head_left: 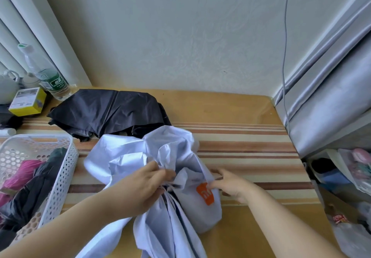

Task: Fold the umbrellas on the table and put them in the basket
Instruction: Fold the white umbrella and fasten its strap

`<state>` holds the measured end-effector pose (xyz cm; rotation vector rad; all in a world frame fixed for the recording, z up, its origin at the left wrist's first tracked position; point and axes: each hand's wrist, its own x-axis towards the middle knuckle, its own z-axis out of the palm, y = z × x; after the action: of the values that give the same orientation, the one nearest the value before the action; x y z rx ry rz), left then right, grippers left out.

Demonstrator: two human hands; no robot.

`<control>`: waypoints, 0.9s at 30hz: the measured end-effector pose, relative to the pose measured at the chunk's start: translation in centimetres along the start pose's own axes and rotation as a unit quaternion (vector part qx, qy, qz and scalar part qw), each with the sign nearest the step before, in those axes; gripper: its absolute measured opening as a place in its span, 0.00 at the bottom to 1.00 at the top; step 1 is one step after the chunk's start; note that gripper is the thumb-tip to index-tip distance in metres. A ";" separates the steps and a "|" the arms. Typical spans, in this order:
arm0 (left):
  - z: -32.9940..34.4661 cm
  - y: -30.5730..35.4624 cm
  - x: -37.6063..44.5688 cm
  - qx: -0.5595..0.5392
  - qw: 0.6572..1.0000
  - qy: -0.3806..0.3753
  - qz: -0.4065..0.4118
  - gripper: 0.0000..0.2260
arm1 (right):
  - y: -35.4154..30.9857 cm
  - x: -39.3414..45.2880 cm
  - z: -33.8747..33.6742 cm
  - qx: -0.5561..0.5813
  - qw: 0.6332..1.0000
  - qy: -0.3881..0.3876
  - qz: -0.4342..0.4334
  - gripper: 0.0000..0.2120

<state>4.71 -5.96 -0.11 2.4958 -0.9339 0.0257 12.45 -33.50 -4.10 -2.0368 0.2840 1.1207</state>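
Note:
A pale lilac umbrella [128, 157] with an orange logo patch lies collapsed and rumpled on the table in front of me. My left hand [144, 185] grips its bunched canopy around the middle. My right hand [230, 185] pinches a fold of the canopy beside the orange patch. Behind it, a black umbrella [106, 111] lies loosely collapsed near the wall. The white perforated basket [64, 173] stands at the left edge and holds a folded pink umbrella [22, 175] and a folded black one [40, 189].
A striped mat covers the wooden table [241, 107]. At the back left stand a plastic bottle [44, 73], a yellow box [28, 101] and a white pot. A grey covered cabinet [331, 107] and bagged clutter line the right side.

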 end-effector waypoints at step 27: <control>1.4 0.6 -0.2 -0.042 0.981 0.135 -0.136 0.15 | -6.0 -5.6 5.1 -0.167 0.885 0.148 -0.409 0.06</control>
<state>4.01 -6.88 -1.16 2.4414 -0.4708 0.2255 9.15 -26.72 1.89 -2.2659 -0.6254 0.3346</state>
